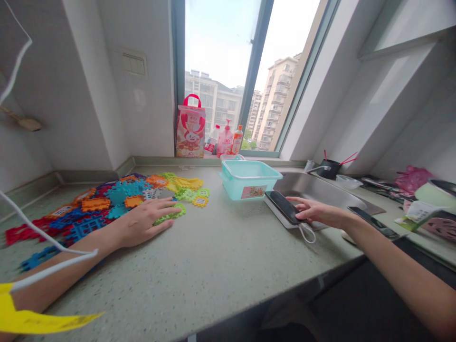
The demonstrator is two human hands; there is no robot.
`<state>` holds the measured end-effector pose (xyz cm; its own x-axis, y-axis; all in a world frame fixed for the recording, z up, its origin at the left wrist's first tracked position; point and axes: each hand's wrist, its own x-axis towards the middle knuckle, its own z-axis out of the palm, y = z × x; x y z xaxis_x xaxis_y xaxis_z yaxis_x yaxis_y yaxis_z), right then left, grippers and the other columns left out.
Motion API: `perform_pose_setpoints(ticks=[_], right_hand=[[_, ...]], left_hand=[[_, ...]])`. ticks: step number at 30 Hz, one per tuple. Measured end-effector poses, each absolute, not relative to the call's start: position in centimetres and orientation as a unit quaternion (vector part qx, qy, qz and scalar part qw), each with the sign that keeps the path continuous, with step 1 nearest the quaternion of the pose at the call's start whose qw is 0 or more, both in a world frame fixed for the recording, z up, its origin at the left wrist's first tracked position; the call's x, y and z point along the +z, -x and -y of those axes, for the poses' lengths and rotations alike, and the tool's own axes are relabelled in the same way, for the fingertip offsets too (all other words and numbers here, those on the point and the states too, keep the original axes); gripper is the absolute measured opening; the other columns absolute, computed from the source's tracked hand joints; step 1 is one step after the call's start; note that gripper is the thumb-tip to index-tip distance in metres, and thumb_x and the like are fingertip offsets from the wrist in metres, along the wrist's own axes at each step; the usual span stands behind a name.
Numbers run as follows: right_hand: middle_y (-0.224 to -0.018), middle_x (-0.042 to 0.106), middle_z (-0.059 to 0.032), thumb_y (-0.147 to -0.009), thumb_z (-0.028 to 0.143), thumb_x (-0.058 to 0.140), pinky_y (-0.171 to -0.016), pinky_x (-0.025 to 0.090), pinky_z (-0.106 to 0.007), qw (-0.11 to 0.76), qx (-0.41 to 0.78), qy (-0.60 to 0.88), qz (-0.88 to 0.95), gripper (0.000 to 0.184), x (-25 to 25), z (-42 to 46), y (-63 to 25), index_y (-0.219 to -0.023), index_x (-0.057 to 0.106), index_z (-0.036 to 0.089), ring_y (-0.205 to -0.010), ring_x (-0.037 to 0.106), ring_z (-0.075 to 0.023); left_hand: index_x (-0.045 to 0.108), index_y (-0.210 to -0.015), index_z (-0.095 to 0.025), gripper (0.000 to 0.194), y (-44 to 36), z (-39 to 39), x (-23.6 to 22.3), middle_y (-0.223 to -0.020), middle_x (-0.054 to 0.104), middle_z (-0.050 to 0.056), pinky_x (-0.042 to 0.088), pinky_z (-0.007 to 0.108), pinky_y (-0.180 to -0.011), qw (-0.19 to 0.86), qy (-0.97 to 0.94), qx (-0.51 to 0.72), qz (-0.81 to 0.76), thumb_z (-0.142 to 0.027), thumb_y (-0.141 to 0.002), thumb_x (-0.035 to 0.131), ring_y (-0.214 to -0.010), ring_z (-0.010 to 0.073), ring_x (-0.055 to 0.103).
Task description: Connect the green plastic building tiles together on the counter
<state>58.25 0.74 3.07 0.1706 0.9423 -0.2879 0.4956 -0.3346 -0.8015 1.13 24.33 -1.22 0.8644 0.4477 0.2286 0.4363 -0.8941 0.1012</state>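
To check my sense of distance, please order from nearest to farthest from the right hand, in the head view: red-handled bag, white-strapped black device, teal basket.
From the right hand:
1. White-strapped black device: just left, right at the hand.
2. Teal basket: farther left, beyond the device.
3. Red-handled bag: farthest left and farthest back.

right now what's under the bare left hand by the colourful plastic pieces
A bright green, notched plastic piece shows partly beneath the bare left hand; its covered part, and whatever else the hand hides, cannot be seen.
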Motion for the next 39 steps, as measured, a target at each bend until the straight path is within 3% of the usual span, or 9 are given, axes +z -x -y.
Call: perform_pose_setpoints(ticks=[4,9,17,21,25,28,32,39], right_hand=[[-0.135,0.074,-0.0099,-0.085,0.060,0.071,-0.085,0.062,-0.041,0.330,0.295,0.728,0.523,0.075,2.3,-2.0,-58.2,-0.154,0.058,0.034,-0.114,0.074,-0.0325],[-0.152,0.064,-0.0096,-0.092,0.067,0.056,-0.111,0.052,-0.057,0.385,0.308,0.731,0.472,0.070,1.8,-5.0,-57.2,-0.155,0.057,0.036,-0.137,0.062,-0.0355],[-0.149,0.067,-0.0085,-0.098,0.063,0.048,-0.111,0.048,-0.056,0.348,0.276,0.733,0.516,0.063,2.0,-5.7,-56.7,-0.150,0.065,0.033,-0.135,0.058,-0.0388],[-0.154,0.064,-0.0106,-0.095,0.057,0.053,-0.110,0.048,-0.055,0.377,0.208,0.712,0.555,0.052,1.7,-5.2,-57.4,-0.124,0.079,0.024,-0.136,0.055,-0.0402],[-0.140,0.072,-0.0125,-0.095,0.057,0.051,-0.109,0.049,-0.052,0.436,0.163,0.684,0.562,0.045,1.0,-5.1,-58.8,-0.108,0.080,0.026,-0.133,0.058,-0.0388],[-0.145,0.069,-0.0122,-0.096,0.056,0.049,-0.111,0.047,-0.049,0.430,0.136,0.676,0.582,0.044,0.5,-5.3,-59.5,-0.099,0.081,0.026,-0.135,0.057,-0.0380],[-0.156,0.061,-0.0087,-0.095,0.052,0.048,-0.114,0.045,-0.046,0.414,0.139,0.671,0.600,0.043,0.4,-5.2,-59.5,-0.096,0.081,0.026,-0.140,0.055,-0.0346],[-0.160,0.057,-0.0064,-0.099,0.056,0.046,-0.119,0.042,-0.050,0.394,0.180,0.676,0.596,0.047,1.0,-4.8,-57.7,-0.097,0.082,0.027,-0.146,0.049,-0.0361]], left_hand=[[0.063,-0.153,-0.037,0.051,-1.2,-24.1,-1.0,-0.163,0.055,0.004,0.034,0.054,-0.130,0.030,-0.965,0.124,-0.231,-0.059,-0.110,0.045,-0.156,0.0327,0.044],[0.064,-0.152,-0.037,0.049,-1.3,-23.7,-0.6,-0.164,0.054,0.005,0.033,0.058,-0.129,0.039,-0.962,0.119,-0.244,-0.055,-0.110,0.048,-0.155,0.0343,0.044],[0.061,-0.154,-0.039,0.049,-1.3,-23.8,-0.7,-0.166,0.052,0.002,0.031,0.058,-0.130,0.031,-0.961,0.098,-0.256,-0.057,-0.110,0.047,-0.157,0.0343,0.041],[0.060,-0.155,-0.040,0.049,-1.3,-23.9,-0.8,-0.168,0.049,0.001,0.029,0.057,-0.131,0.026,-0.962,0.087,-0.256,-0.057,-0.111,0.045,-0.158,0.0329,0.039],[0.061,-0.155,-0.039,0.049,-1.4,-23.8,-0.7,-0.167,0.050,0.001,0.028,0.057,-0.131,0.029,-0.962,0.085,-0.257,-0.057,-0.111,0.045,-0.158,0.0333,0.039],[0.061,-0.155,-0.038,0.049,-1.3,-23.8,-0.7,-0.167,0.050,0.002,0.029,0.056,-0.131,0.031,-0.962,0.092,-0.256,-0.057,-0.111,0.046,-0.158,0.0335,0.039],[0.062,-0.154,-0.038,0.049,-1.3,-23.9,-0.7,-0.166,0.052,0.002,0.030,0.055,-0.131,0.035,-0.962,0.105,-0.249,-0.056,-0.111,0.047,-0.157,0.0330,0.041],[0.063,-0.153,-0.038,0.050,-1.4,-23.8,-0.7,-0.165,0.052,0.002,0.031,0.056,-0.130,0.036,-0.961,0.102,-0.255,-0.058,-0.110,0.047,-0.157,0.0339,0.042]])
